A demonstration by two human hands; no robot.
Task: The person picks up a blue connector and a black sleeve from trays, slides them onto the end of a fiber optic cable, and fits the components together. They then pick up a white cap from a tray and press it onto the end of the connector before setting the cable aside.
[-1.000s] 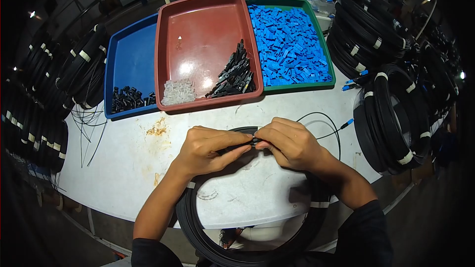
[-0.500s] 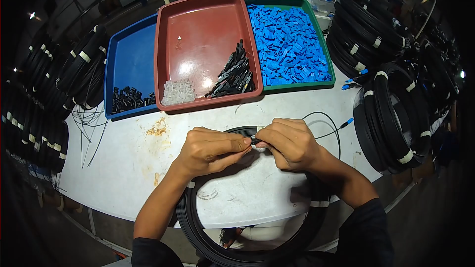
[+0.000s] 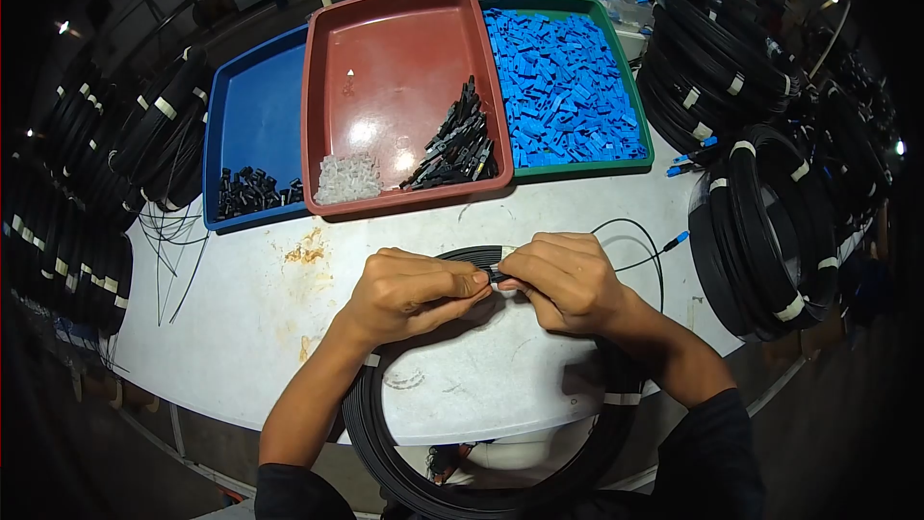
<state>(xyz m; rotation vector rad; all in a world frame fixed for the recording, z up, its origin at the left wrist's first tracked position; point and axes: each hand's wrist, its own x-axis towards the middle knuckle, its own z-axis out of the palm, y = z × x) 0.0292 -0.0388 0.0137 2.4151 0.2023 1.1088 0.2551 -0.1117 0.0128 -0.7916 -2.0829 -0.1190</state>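
Observation:
My left hand (image 3: 416,294) and my right hand (image 3: 563,281) meet fingertip to fingertip over the far side of a black cable coil (image 3: 616,424). Both hands are closed in a pinch around a small dark piece between them, mostly hidden by the fingers. White tape bands wrap the coil, which overhangs the table's near edge. From the coil a thin black cable loops out to the right and ends in a blue connector (image 3: 677,241) lying on the table.
Behind my hands stand a blue tray (image 3: 258,87) with black parts, a red tray (image 3: 385,48) with clear and black parts, and a green tray (image 3: 630,116) full of blue pieces. Black coils are stacked left (image 3: 159,149) and right (image 3: 760,231) on the white table (image 3: 241,327).

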